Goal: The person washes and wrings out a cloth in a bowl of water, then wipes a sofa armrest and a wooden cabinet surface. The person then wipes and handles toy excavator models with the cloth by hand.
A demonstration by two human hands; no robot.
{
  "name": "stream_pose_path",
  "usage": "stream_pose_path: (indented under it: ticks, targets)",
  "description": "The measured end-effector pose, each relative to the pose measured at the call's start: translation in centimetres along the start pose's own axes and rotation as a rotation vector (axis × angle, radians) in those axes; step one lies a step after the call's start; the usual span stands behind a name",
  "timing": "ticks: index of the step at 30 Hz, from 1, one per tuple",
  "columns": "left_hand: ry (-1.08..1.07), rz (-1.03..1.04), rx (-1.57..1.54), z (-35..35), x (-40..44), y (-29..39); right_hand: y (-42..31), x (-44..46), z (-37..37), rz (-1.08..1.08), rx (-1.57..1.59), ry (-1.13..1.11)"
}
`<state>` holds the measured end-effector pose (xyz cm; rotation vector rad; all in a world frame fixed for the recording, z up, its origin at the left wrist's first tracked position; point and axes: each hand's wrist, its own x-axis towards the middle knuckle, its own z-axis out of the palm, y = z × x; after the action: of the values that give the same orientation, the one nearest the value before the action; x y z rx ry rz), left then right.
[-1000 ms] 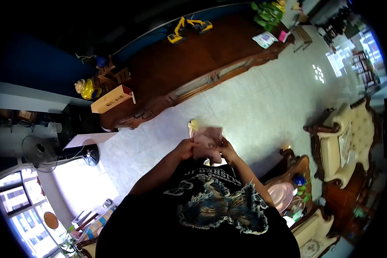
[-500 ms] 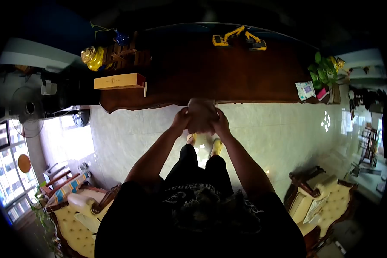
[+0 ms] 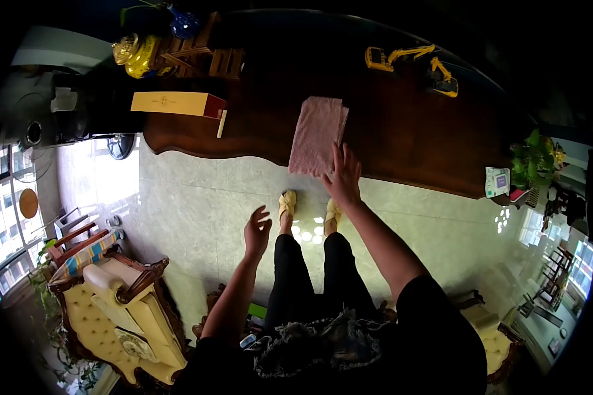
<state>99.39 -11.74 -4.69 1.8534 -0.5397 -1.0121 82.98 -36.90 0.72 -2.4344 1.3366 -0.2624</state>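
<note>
A folded pinkish cloth [image 3: 317, 135] lies on the dark wooden cabinet top [image 3: 263, 135], its lower end reaching past the front edge. My right hand [image 3: 344, 176] is at the cloth's lower right corner, fingers stretched out and apart, the fingertips touching or just beside it; exact contact is hard to tell. Off to the left, over the floor, my left hand [image 3: 257, 232] hangs in the air with loosely bent, parted fingers and holds nothing.
Two yellow toy excavators [image 3: 402, 57] stand at the back right of the cabinet. A long box [image 3: 171, 103], a wooden rack [image 3: 225, 62] and a blue vase [image 3: 184, 23] are on the left. At the right end are a packet [image 3: 497, 182] and a plant [image 3: 534, 158].
Both hands held the cloth in front of the cabinet; now it rests on the cabinet top. My left hand has let go and drawn back left, while my right hand stays near the cloth.
</note>
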Motion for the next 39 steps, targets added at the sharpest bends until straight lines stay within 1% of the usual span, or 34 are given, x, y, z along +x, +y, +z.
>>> stream_pose_path:
  ticks: [1, 3, 5, 7, 9, 11, 12, 13, 15, 16, 17, 19, 20, 22, 23, 24, 25, 27, 29, 31, 32, 33, 34, 35, 36, 38, 39]
  targets:
    - [0.012, 0.028, 0.014, 0.3, -0.1, -1.1, -0.3, 1.5, 0.6, 0.002, 0.007, -0.003]
    - [0.037, 0.017, -0.044, 1.0, 0.1, -2.6, -1.3, 4.9, 2.0, -0.044, -0.102, 0.054]
    - [0.042, -0.087, -0.143, 1.2, 0.1, -1.2, -1.7, 8.3, 4.5, -0.037, -0.122, 0.082]
    - [0.065, -0.098, -0.160, 1.7, 0.3, -0.3, -2.6, 11.0, 7.2, -0.042, -0.184, 0.120]
    - [0.102, -0.097, -0.137, 2.2, 0.9, 0.6, -4.4, 12.0, 9.4, 0.011, -0.357, 0.053]
    - [0.072, -0.056, -0.138, 2.9, 1.3, 0.8, -4.9, 12.5, 11.3, -0.096, -0.468, 0.044]
    - [0.064, 0.007, -0.076, 3.2, 2.0, 0.1, -4.4, 12.4, 12.1, -0.167, -0.409, 0.069]
    - [0.068, 0.004, -0.068, 3.5, 2.5, -0.2, -3.5, 12.4, 12.1, -0.154, -0.410, 0.058]
    - [0.087, -0.002, -0.075, 4.2, 3.7, -0.2, -1.0, 12.6, 11.3, -0.312, -0.376, 0.049]
    - [0.037, -0.008, -0.043, 4.3, 4.2, 0.2, 0.4, 12.0, 9.5, -0.278, -0.404, 0.027]
    - [0.034, 0.009, -0.010, 4.6, 4.7, 0.5, 4.2, 11.9, 11.1, -0.239, -0.601, 0.026]
    - [0.037, 0.005, -0.004, 5.4, 5.4, 1.5, 10.9, 10.1, 8.1, -0.145, -0.470, 0.063]
    - [0.025, 0.018, 0.008, 5.6, 5.7, 1.9, 14.5, 8.9, 6.4, -0.137, -0.471, 0.060]
    - [0.024, 0.036, 0.044, 6.3, 6.4, 2.5, 21.6, 6.2, 2.6, 0.016, -0.391, 0.128]
    - [0.026, 0.060, 0.062, 6.7, 7.0, 2.6, 23.4, 5.1, -0.6, 0.050, -0.295, 0.231]
    - [0.015, 0.089, 0.189, 6.8, 7.5, 3.5, 29.2, 4.0, -1.1, 0.138, -0.274, 0.162]
    - [0.011, 0.092, 0.190, 7.2, 8.1, 4.1, 30.2, 3.0, -4.1, 0.173, -0.319, 0.269]
    - [0.190, 0.387, 0.525, 7.9, 9.6, 4.8, 36.2, 0.7, -6.2, 0.205, -0.521, 0.352]
    - [0.239, 0.439, 0.487, 8.2, 12.0, 4.4, 41.0, -0.5, -6.4, 0.349, -0.552, 0.414]
    - [0.323, 0.499, 0.558, 8.3, 14.7, 4.7, 39.8, -0.3, -6.5, 0.429, -0.495, 0.500]
    - [0.334, 0.490, 0.560, 7.9, 16.2, 4.8, 38.7, 0.3, -5.9, 0.465, -0.331, 0.602]
    - [0.375, 0.519, 0.637, 7.4, 17.8, 4.7, 38.2, 0.7, -4.5, 0.507, -0.433, 0.649]
    - [0.415, 0.549, 0.713, 6.8, 19.3, 4.6, 34.2, 1.6, -4.3, 0.572, -0.574, 0.596]
    - [0.421, 0.547, 0.707, 6.4, 20.6, 4.6, 29.1, 2.6, -4.3, 0.638, -0.717, 0.544]
    - [0.449, 0.525, 0.735, 5.9, 21.8, 4.6, 29.1, 2.8, -0.7, 0.575, -0.587, 0.439]
    - [0.471, 0.481, 0.795, 5.0, 23.9, 4.6, 24.1, 3.5, 4.6, 0.336, -0.834, 0.342]
    - [0.478, 0.476, 0.791, 4.6, 24.6, 4.6, 22.7, 3.0, 10.4, 0.328, -0.415, 0.202]
